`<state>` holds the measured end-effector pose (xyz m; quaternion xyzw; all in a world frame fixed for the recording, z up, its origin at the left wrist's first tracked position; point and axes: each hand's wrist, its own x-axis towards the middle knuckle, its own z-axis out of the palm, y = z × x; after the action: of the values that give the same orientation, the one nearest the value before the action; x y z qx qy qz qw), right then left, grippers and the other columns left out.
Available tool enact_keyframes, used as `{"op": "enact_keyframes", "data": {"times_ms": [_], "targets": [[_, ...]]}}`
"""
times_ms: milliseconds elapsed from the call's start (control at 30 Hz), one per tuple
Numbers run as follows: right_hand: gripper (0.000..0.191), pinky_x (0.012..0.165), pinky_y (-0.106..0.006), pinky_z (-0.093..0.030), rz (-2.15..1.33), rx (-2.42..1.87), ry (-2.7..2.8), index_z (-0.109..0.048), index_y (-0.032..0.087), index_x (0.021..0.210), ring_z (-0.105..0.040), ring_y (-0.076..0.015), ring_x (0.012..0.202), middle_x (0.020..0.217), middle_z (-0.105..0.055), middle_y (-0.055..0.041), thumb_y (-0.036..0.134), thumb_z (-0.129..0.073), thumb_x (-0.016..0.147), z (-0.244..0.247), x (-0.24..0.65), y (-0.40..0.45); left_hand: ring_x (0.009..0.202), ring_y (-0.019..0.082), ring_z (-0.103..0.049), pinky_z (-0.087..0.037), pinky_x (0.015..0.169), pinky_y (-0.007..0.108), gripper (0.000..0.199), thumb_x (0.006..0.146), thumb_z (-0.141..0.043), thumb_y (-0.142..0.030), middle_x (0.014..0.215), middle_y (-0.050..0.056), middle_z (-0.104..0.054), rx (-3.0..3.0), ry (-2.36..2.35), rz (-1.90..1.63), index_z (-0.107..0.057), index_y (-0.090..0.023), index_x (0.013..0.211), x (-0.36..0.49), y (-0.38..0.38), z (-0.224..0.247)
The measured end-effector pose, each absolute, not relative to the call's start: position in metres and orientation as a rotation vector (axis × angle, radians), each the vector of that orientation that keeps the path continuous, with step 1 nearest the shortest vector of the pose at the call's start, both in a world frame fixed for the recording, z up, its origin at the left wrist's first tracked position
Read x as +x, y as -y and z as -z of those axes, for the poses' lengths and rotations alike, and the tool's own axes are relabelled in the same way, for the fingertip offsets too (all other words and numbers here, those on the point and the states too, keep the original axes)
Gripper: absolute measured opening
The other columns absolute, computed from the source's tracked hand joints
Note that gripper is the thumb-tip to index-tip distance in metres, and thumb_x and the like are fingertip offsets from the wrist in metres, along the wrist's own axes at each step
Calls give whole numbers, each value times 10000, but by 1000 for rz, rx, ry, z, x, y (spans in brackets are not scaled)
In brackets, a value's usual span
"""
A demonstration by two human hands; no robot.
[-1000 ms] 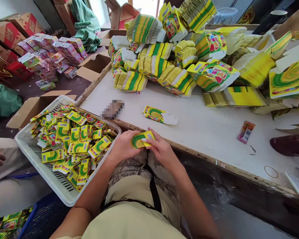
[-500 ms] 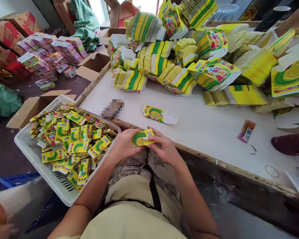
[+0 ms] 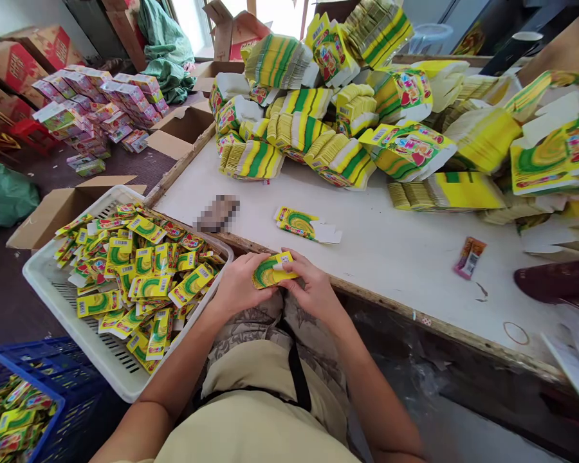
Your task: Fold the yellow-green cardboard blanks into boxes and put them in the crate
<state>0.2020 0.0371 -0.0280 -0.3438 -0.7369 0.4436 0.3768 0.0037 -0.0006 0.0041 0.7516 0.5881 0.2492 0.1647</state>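
Note:
A small yellow carton (image 3: 271,270) with a green swirl and a barcode is held above my lap, at the table's front edge. My left hand (image 3: 244,281) grips its left end. From the other side, the fingers and thumb of my right hand (image 3: 311,286) close on its barcode end. Just beyond my hands, a flattened yellow carton (image 3: 303,225) with white flaps lies on the white table (image 3: 357,247). To my left a white plastic crate (image 3: 101,360) is heaped with yellow cartons (image 3: 147,286) like the one I hold.
Bundled flat cartons (image 3: 299,135) pile along the table's back. A small wrapped packet (image 3: 469,257), a rubber band (image 3: 516,333) and a dark maroon object (image 3: 557,281) lie right. A blue crate (image 3: 77,399) stands lower left; pink boxes (image 3: 91,103) are stacked on the floor.
Both hands keep hold of the carton with only slight finger movement. The view has shifted a little. The blurred pale shape and hand at lower left are gone, exposing the blue crate's cartons.

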Motion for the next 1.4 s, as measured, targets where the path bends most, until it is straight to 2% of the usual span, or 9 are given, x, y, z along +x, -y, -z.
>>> {"op": "enact_keyframes", "data": {"times_ms": [167, 300, 533, 800, 933, 1000, 1133, 1233, 1400], "targets": [[547, 882, -383, -565, -1419, -980, 1574, -461, 240, 1251, -678, -218, 1019, 1332, -583, -117, 296, -712, 769, 39, 180, -26, 1005, 262, -627, -511, 879, 390, 491, 719, -709, -259, 1094, 85, -669, 2174, -1718, -635, -575, -198, 1187, 5, 1, -3], [642, 938, -407, -535, -1355, -987, 1665, -451, 226, 1289, -651, -227, 1060, 1329, -573, -132, 338, -758, 736, 44, 181, -50, 1060, 256, -626, -497, 932, 377, 506, 754, -710, -322, 1166, 86, -665, 2094, -1813, -494, -557, -203, 1222, -44, 9, -8], [294, 919, -514, -474, -599, -1620, 1794, -595, 156, 1051, -599, -310, 1006, 1051, -664, -154, 155, -664, 765, 62, 210, -136, 1241, 431, -504, -415, 999, 587, 752, 773, -660, -601, 1349, 205, -560, 1803, -2668, -25, -474, -128, 1327, -167, 42, -26], [307, 857, -453, -492, -551, -1608, 1741, -483, 186, 1046, -595, -253, 911, 968, -624, -100, 128, -599, 768, 62, 206, -130, 1161, 280, -619, -460, 1040, 469, 505, 812, -655, -508, 1232, 112, -675, 1783, -1835, -615, -612, -206, 1214, -84, 22, 1], [414, 738, -351, -540, -899, -1245, 1463, -419, 245, 1061, -608, -176, 772, 865, -592, 1, 283, -698, 757, 44, 196, -90, 1149, 271, -637, -532, 934, 428, 788, 693, -763, -568, 1322, 152, -613, 1392, -1231, -947, -501, -242, 1360, -20, 4, 17], [459, 728, -325, -546, -1125, -1067, 1431, -429, 266, 1091, -621, -166, 783, 881, -612, 3, 299, -735, 752, 35, 183, -60, 1123, 281, -635, -522, 926, 425, 818, 624, -741, -701, 1229, 146, -653, 1151, -1076, -1189, -564, -219, 1261, 8, -3, 20], [405, 699, -301, -549, -1513, -841, 1399, -489, 283, 1103, -640, -162, 774, 872, -641, -4, 318, -740, 787, 25, 162, -9, 861, 225, -638, -515, 765, 364, 729, 705, -501, -842, 903, 96, -660, 674, -1055, -1584, -603, -191, 1019, 42, -16, 16], [418, 724, -309, -551, -1584, -810, 1434, -546, 271, 1121, -642, -174, 814, 902, -653, -19, 348, -762, 771, 25, 153, 4, 642, 145, -508, -460, 643, 301, 624, 697, -556, -812, 714, 20, -524, 499, -1100, -1797, -527, -212, 870, 47, -18, 13], [304, 674, -307, -541, -1380, -1006, 1489, -634, 235, 1002, -622, -167, 721, 799, -663, -3, 373, -757, 760, 31, 153, -3, 692, 142, -485, -465, 686, 286, 706, 614, -627, -839, 804, 14, -548, 632, -1226, -1699, -508, -223, 938, 39, -5, 17]]}}
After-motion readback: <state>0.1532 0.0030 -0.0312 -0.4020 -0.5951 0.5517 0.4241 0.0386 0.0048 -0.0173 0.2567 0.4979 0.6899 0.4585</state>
